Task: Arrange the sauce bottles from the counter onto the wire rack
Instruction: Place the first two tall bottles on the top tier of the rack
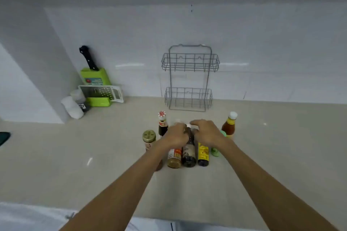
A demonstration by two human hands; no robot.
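**Reaching for the first bottles**

Both hands sit over the bottle cluster [187, 148] on the counter [93, 155]: left hand [175, 135] and right hand [206, 133], whether clamped cannot be told (fingers blurred). The wire rack [189, 78], at twelve o'clock, stands empty. Next likely calls for a firm grasp and lift

A home kitchen: white tiled wall [131, 43], beige table [112, 155], green knife block [95, 78], grater [101, 93], sauce bottles [188, 154], wire rack [189, 78].
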